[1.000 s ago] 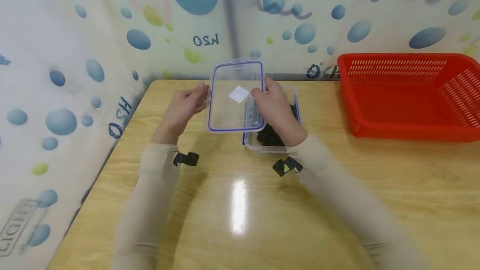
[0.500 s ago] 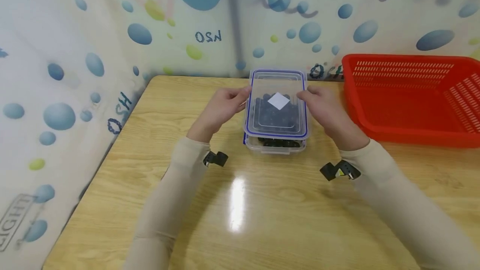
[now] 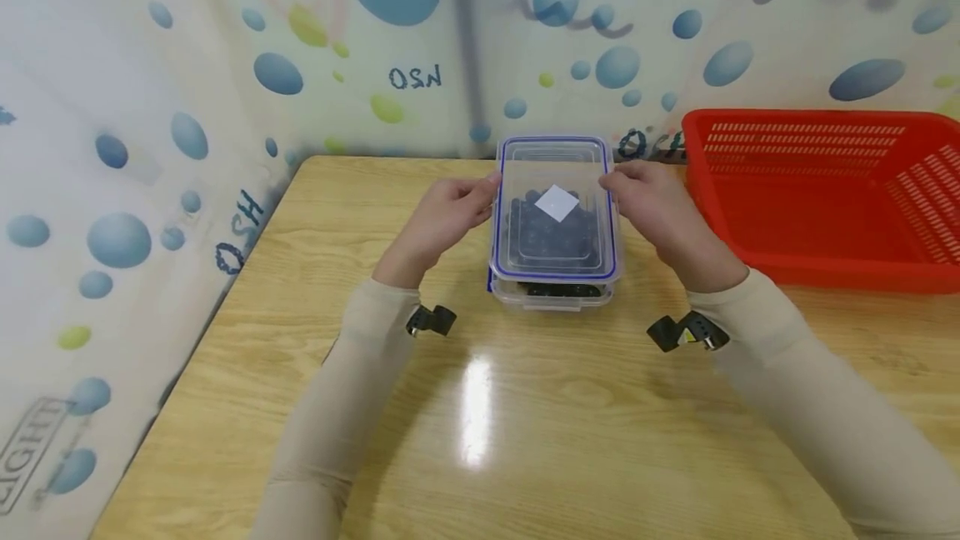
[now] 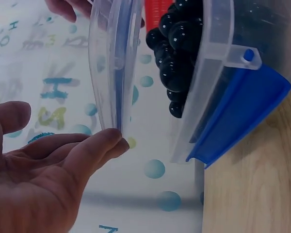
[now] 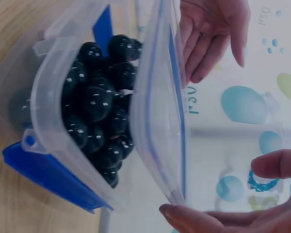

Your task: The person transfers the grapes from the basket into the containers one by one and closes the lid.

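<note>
In the head view a clear lid point(image 3: 551, 261) with a blue seal and a white diamond label hovers slightly tilted over a clear plastic box point(image 3: 555, 302). Glossy black grape-like balls point(image 5: 97, 103) fill the box, and its blue side flaps point(image 4: 242, 114) hang outward. At the lid's left edge is my left hand point(image 3: 444, 225), fingertips touching the edge and thumb apart from it in the left wrist view. My right hand point(image 3: 663, 219) touches the opposite edge with nearly straight fingers; its thumb stands off the lid in the right wrist view. A gap separates lid and box rim.
A red perforated basket point(image 3: 817, 267) stands to the right, close to my right hand. Everything rests on a wooden table point(image 3: 570, 423). A wall covering point(image 3: 420, 119) with blue spots borders the table at the back and left.
The lid has moved right from beside the box to above it, both hands going with it. The right hand has shifted from over the box to the lid's right edge. Lately little moves.
</note>
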Demonstrator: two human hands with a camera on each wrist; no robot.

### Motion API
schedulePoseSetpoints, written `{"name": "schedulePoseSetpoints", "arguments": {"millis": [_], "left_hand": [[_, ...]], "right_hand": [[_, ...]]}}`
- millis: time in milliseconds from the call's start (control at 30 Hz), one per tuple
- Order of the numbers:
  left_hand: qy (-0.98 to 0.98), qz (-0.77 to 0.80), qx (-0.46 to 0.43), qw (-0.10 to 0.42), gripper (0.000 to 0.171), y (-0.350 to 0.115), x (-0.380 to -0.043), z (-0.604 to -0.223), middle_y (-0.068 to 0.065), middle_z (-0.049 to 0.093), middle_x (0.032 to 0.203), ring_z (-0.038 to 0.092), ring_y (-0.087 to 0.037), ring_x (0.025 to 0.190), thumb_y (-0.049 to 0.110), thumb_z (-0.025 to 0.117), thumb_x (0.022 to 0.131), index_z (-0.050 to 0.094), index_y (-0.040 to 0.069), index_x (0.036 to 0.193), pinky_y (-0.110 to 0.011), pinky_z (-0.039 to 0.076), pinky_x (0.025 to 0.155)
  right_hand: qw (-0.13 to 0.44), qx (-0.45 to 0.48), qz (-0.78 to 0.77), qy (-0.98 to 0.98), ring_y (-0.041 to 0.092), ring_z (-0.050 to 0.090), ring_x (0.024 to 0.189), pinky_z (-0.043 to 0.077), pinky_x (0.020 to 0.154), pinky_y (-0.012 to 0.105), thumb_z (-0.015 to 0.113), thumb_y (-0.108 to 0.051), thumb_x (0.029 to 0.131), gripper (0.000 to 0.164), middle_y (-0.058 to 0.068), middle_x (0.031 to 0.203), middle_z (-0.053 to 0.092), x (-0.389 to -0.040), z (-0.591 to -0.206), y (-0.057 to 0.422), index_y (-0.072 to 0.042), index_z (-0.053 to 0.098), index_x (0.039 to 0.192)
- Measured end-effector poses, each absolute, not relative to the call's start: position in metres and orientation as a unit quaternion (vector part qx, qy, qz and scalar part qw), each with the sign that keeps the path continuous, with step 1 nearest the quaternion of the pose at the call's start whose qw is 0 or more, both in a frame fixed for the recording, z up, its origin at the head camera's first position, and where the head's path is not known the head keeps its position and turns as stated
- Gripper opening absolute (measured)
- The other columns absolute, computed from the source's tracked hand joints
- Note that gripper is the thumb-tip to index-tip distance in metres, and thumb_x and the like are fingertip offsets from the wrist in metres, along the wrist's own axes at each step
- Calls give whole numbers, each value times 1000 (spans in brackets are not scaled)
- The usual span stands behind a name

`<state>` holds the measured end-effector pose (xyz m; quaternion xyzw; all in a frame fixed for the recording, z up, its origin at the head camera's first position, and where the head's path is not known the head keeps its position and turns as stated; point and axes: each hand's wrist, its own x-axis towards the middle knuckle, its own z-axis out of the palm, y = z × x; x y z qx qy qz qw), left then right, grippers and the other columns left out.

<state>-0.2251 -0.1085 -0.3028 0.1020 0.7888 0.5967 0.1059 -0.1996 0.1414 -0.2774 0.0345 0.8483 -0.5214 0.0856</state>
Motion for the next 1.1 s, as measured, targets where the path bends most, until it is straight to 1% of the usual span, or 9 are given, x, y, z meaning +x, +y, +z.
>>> {"name": "schedulePoseSetpoints", "arguments": {"millis": [167, 267, 400, 533, 633, 800, 867, 1000, 1100], "left_hand": [[790, 597, 124, 69, 46, -105, -221, -298, -9, 57, 137, 57, -17, 121, 35, 49, 105, 59, 0, 134, -23, 47, 95], [809, 571, 133, 41, 49, -103, -217, -294, -3, 52, 143, 53, -12, 125, 39, 47, 104, 56, 4, 138, -26, 45, 100], [818, 557, 142, 10, 54, -98, -211, -290, -2, 46, 148, 48, -12, 129, 40, 48, 104, 48, 2, 143, -28, 42, 103], [801, 575, 165, -24, 51, -94, -206, -288, -3, 45, 148, 47, -14, 131, 33, 49, 105, 45, 0, 144, -25, 39, 105], [781, 592, 189, -64, 46, -93, -205, -289, -1, 44, 149, 45, -13, 132, 26, 48, 106, 45, 1, 144, -24, 37, 106], [736, 621, 240, -121, 40, -90, -207, -292, -6, 44, 148, 44, -11, 133, 17, 44, 107, 44, -1, 143, -26, 36, 107], [725, 628, 253, -129, 40, -89, -207, -293, -5, 41, 150, 40, -9, 135, 15, 42, 107, 42, -1, 144, -26, 34, 109], [722, 630, 252, -136, 42, -87, -204, -293, -1, 35, 153, 35, -5, 137, 16, 40, 108, 37, 3, 147, -26, 31, 111], [727, 626, 243, -141, 41, -88, -201, -295, -1, 37, 152, 36, -4, 136, 17, 38, 108, 39, 3, 147, -26, 30, 111]], "right_hand": [[68, 38, -535, 841, 39, 44, 130, 36, 108, 48, 43, -30, 104, 59, 22, 148, 39, -198, -270, 144, 5, 31, 150], [61, 46, -550, 831, 38, 43, 131, 36, 108, 46, 44, -31, 104, 58, 20, 149, 39, -197, -268, 144, 3, 33, 151], [22, 55, -578, 814, 33, 43, 128, 39, 107, 41, 44, -33, 104, 53, 15, 147, 44, -195, -266, 145, -4, 41, 149], [-32, 52, -597, 800, 29, 41, 128, 42, 104, 38, 45, -34, 104, 49, 10, 148, 44, -190, -263, 147, -10, 44, 148], [-47, 43, -631, 773, 28, 44, 131, 42, 104, 36, 48, -33, 104, 48, 7, 150, 43, -186, -259, 150, -13, 46, 147], [-73, 26, -737, 671, 23, 50, 129, 42, 102, 35, 51, -31, 103, 48, 5, 146, 49, -179, -261, 148, -18, 44, 149], [-101, 7, -772, 627, 21, 51, 127, 43, 100, 35, 51, -28, 104, 45, 5, 143, 53, -178, -267, 145, -17, 47, 148], [-145, -61, -806, 570, 24, 52, 127, 41, 102, 42, 43, -21, 106, 40, 9, 141, 55, -179, -280, 139, -7, 51, 142], [-161, -110, -815, 546, 28, 49, 130, 38, 105, 46, 39, -20, 106, 38, 14, 141, 53, -182, -289, 138, -2, 51, 137]]}}
